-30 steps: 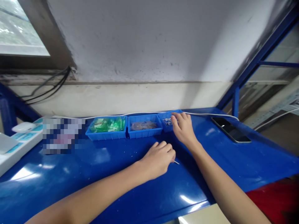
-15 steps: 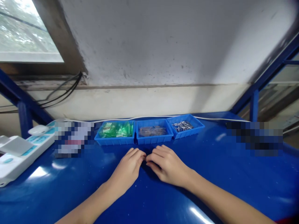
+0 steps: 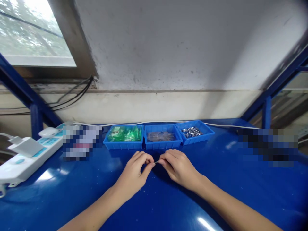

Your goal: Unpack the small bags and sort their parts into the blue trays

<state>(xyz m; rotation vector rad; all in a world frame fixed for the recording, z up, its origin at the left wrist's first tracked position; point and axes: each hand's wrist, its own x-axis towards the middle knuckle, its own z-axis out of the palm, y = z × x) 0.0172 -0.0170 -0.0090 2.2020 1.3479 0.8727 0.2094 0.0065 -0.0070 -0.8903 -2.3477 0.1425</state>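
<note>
Just in front of the middle bin, my left hand [image 3: 138, 168] and my right hand [image 3: 176, 165] face each other over the table. Thumb and forefinger of each are pinched together, and a tiny thin metallic piece [image 3: 156, 161] shows between the fingertips. Its kind is too small to make out. Behind my hands stand a blue bin with green plastic packets [image 3: 124, 133], a blue bin of brownish, clear-looking pieces [image 3: 160, 136], and a blue bin of small silver metal pins or screws [image 3: 191, 132].
A white power strip [image 3: 31, 157] with a plugged-in charger [image 3: 26, 147] lies on the left. Blurred-out items sit left and right of the bins. A white cable [image 3: 115, 123] runs along the back of the blue table [image 3: 154, 205], below the wall.
My fingertips have drawn slightly apart, so the small metallic piece now shows between them. The whole view has shifted a little, with things appearing farther right.
</note>
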